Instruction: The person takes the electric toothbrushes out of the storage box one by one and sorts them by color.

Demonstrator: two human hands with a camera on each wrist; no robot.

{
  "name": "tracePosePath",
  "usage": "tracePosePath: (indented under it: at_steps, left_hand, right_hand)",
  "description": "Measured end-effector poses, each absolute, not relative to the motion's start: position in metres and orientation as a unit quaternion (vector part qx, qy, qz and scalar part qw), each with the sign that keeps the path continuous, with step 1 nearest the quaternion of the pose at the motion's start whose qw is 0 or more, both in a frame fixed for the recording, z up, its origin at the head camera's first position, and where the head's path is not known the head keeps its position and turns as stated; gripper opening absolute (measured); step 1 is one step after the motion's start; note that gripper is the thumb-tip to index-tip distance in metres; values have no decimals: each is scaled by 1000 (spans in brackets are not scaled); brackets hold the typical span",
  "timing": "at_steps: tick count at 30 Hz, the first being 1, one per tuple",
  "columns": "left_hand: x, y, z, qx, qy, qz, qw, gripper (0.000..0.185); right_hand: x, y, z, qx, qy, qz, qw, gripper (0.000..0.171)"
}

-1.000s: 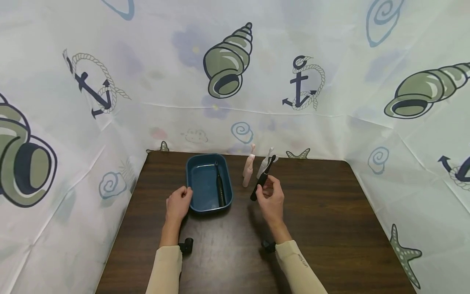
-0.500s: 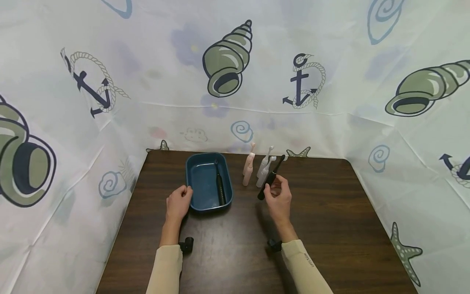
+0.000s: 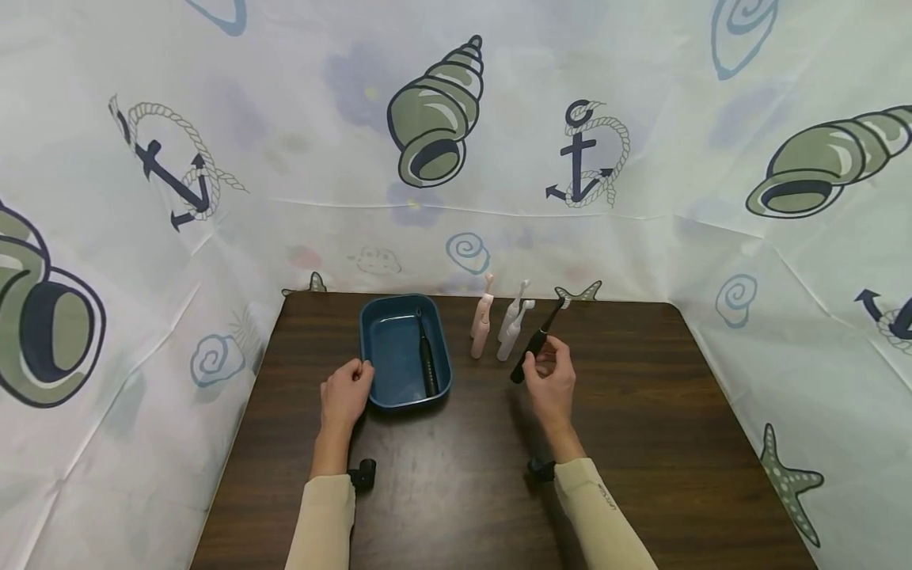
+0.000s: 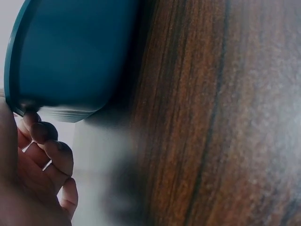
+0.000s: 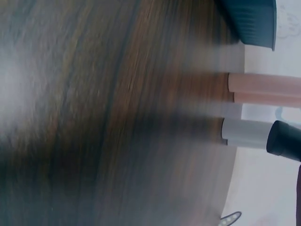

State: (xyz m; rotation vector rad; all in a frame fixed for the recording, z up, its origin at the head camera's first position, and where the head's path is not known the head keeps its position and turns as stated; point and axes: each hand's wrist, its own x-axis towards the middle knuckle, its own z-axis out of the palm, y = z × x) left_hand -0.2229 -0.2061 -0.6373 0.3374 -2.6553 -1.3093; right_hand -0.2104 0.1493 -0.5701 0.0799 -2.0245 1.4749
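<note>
My right hand (image 3: pixel 552 388) pinches a black electric toothbrush (image 3: pixel 530 355), held tilted above the table with its head up and to the right. Its handle end (image 5: pixel 286 141) shows at the edge of the right wrist view. My left hand (image 3: pixel 345 396) has its fingers curled at the near left rim of a blue tray (image 3: pixel 392 356) and grips that rim in the left wrist view. Inside the tray another black electric toothbrush (image 3: pixel 427 364) lies along the right side. Between tray and right hand, two pink toothbrushes (image 3: pixel 480 339) and two white toothbrushes (image 3: pixel 509 340) stand upright.
The dark wooden table (image 3: pixel 456 491) bears everything. A white cloth backdrop (image 3: pixel 342 158) printed with shells and anchors hangs behind it and at both sides. The pink and white toothbrushes stand in front-and-back pairs towards the table's far edge.
My right hand has moved to the right with the black toothbrush, from in front of the white toothbrushes to their right side, uncovering them. My left hand stays at the tray.
</note>
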Motion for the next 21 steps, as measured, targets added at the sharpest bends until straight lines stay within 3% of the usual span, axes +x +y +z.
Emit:
tracePosePath:
  at_steps: [21]
  left_hand:
    - [-223, -208, -644, 108, -880, -452, 96, 45]
  right_hand:
    - [-255, 183, -613, -17, -789, 536, 299, 39]
